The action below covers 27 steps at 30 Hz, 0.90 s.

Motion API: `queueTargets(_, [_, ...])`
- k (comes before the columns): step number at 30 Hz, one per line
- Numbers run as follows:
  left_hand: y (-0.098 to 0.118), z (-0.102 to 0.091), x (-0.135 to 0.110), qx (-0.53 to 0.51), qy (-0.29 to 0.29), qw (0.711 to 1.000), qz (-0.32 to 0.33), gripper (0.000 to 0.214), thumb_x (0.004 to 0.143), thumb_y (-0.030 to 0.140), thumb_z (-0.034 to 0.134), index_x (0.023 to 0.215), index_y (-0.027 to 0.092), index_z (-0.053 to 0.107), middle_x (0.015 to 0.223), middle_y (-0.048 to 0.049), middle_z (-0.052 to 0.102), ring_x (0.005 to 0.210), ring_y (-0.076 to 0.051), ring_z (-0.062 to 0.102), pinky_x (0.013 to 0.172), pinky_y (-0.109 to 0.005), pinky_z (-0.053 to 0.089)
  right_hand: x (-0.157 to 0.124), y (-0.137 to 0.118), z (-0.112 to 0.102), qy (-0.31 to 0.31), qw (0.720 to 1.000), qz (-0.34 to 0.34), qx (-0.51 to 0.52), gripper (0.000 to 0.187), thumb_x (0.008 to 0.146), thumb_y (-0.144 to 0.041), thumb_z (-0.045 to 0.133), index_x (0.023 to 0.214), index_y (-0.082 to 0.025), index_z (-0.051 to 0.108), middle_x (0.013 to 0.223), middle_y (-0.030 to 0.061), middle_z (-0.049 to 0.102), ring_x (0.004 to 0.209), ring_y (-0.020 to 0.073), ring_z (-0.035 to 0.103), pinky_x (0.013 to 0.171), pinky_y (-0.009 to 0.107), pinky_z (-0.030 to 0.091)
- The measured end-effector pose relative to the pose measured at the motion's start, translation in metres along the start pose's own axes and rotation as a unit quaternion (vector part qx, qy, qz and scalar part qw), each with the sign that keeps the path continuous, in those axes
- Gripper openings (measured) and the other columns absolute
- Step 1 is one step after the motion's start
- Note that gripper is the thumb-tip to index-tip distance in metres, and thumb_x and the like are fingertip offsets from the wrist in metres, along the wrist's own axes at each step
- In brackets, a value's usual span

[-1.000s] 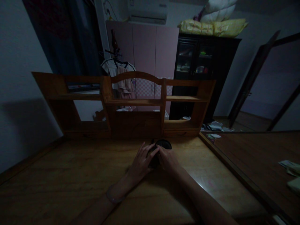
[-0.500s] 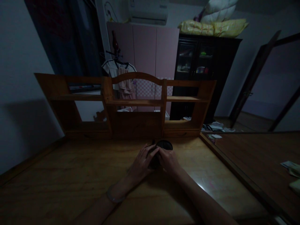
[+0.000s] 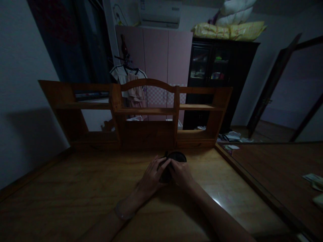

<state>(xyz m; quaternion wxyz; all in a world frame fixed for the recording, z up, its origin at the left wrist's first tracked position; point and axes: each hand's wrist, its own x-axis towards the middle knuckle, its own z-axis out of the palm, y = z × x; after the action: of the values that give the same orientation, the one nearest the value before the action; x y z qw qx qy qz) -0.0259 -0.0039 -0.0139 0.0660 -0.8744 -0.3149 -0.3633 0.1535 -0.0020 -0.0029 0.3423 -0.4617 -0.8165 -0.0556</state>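
A small black object with a round rim (image 3: 179, 156) is on the wooden tabletop (image 3: 96, 188), below the middle of the shelf unit. Dim light and my fingers hide much of it, so its kind is unclear. My left hand (image 3: 152, 174), with a bracelet on the wrist, is closed around its left side. From the right, my right hand (image 3: 182, 172) grips it with bent fingers. The fingertips of both hands meet over the object's middle. A dark part of it shows between my palms, and a thin black piece sticks up by the left fingertips.
A wooden shelf unit (image 3: 146, 110) with open compartments stands along the table's far edge. Behind are a pink wardrobe (image 3: 155, 53), a black cabinet (image 3: 222, 67) and hanging clothes (image 3: 135, 87). A raised wooden edge (image 3: 248, 178) runs down the table's right side.
Both hands keep nearly the same place and grip on the black object. The view has shifted very slightly.
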Motion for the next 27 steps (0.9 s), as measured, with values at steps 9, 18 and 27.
queueTargets(9, [0.0043,-0.005,0.0003,0.034,0.012,0.999,-0.035,0.081,0.075,0.029,0.07,0.144,0.025,0.026,0.135,-0.0093,0.043,0.129,-0.027,0.04,0.115,-0.053,0.025,0.0027,-0.0029,-0.0013,-0.036,0.995,-0.013,0.088,0.024,0.091,-0.012,0.039,0.111,-0.017,0.052,0.104,0.0104,0.066,0.092,0.0194,0.062,0.079,0.028,0.046])
queueTargets(18, [0.0056,-0.0023,-0.0013,0.023,0.005,0.997,-0.072,0.087,0.071,0.028,0.074,0.144,0.028,0.026,0.133,-0.0084,0.043,0.132,-0.03,0.035,0.112,-0.052,0.031,0.0031,-0.0021,0.0066,-0.02,0.971,-0.009,0.237,0.026,0.092,-0.011,0.038,0.113,-0.018,0.051,0.103,0.0094,0.064,0.089,0.0178,0.062,0.08,0.029,0.049])
queueTargets(27, [0.0065,-0.0022,-0.0003,0.004,0.006,0.997,-0.077,0.091,0.072,0.03,0.073,0.146,0.028,0.02,0.129,-0.0089,0.045,0.13,-0.03,0.038,0.111,-0.05,0.033,0.0042,-0.0039,0.0018,-0.014,0.971,0.014,0.239,0.031,0.092,-0.01,0.039,0.118,-0.02,0.052,0.108,0.0088,0.066,0.096,0.0174,0.063,0.082,0.027,0.048])
